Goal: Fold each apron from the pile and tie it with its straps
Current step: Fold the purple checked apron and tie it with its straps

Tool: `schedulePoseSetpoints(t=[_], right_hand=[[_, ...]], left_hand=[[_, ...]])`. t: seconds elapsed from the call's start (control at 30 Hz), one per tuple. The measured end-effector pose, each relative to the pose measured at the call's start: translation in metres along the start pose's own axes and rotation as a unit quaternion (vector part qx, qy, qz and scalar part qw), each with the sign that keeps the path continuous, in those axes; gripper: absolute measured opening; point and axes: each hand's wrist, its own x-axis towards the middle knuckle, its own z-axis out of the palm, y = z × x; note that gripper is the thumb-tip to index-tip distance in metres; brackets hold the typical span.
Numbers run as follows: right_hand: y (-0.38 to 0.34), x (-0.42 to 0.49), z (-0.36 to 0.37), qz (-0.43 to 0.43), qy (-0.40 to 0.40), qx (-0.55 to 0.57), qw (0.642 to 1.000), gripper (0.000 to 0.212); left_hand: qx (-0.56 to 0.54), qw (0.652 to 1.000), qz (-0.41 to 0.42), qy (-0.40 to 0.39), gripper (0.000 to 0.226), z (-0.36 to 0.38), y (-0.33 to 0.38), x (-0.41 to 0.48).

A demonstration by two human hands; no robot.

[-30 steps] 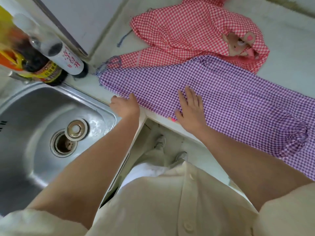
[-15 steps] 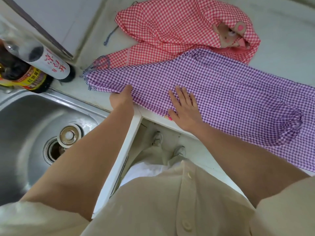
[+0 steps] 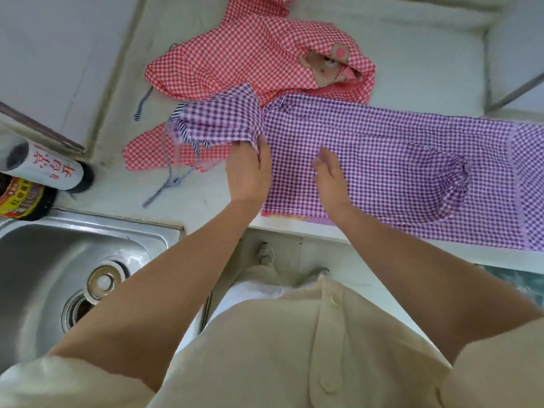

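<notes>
A purple checked apron (image 3: 397,160) lies folded lengthwise along the white counter (image 3: 412,60), running off to the right. My left hand (image 3: 250,169) grips its left end and holds that end lifted and bunched above the counter. Blue-and-white striped straps (image 3: 169,175) dangle from the lifted end. My right hand (image 3: 331,175) rests on edge on the apron's middle, fingers straight. Behind lies a crumpled red checked apron (image 3: 241,57) with a bear patch (image 3: 326,66).
A steel sink (image 3: 59,260) with a round drain stopper (image 3: 103,282) lies at the lower left. Two bottles (image 3: 44,169) stand at the sink's far corner. The counter's front edge runs under my forearms, with the floor and my shoes below.
My left hand has lifted the purple apron's left end off the counter and carried it rightward. My right hand turned from flat on the cloth onto its edge.
</notes>
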Motion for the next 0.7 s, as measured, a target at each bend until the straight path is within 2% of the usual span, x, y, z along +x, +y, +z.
schedulePoseSetpoints(t=[0.13, 0.27, 0.33, 0.43, 0.53, 0.63, 0.7], right_hand=[[-0.006, 0.004, -0.036, 0.111, -0.034, 0.136, 0.984, 0.027], [-0.004, -0.008, -0.087, 0.109, -0.051, 0.211, 0.97, 0.058], [-0.002, -0.015, -0.112, 0.107, -0.041, 0.244, 0.963, 0.066], [0.005, -0.02, -0.142, 0.085, -0.032, 0.236, 0.968, 0.069], [0.016, -0.024, -0.163, 0.053, -0.032, 0.178, 0.982, 0.056], [0.015, -0.023, -0.173, 0.008, 0.054, 0.122, 0.991, 0.041], [0.005, -0.022, -0.182, -0.012, 0.104, 0.145, 0.984, 0.027]], left_hand=[[0.135, 0.979, 0.109, -0.11, 0.032, 0.041, 0.034, -0.024], [0.22, 0.931, 0.201, -0.212, 0.028, 0.079, 0.06, -0.049], [0.252, 0.904, 0.234, -0.253, 0.028, 0.096, 0.069, -0.06], [0.272, 0.875, 0.275, -0.29, 0.032, 0.118, 0.078, -0.074], [0.298, 0.846, 0.306, -0.319, 0.037, 0.138, 0.089, -0.087], [0.296, 0.835, 0.347, -0.308, 0.041, 0.149, 0.093, -0.089], [0.264, 0.83, 0.387, -0.301, 0.055, 0.153, 0.095, -0.087]])
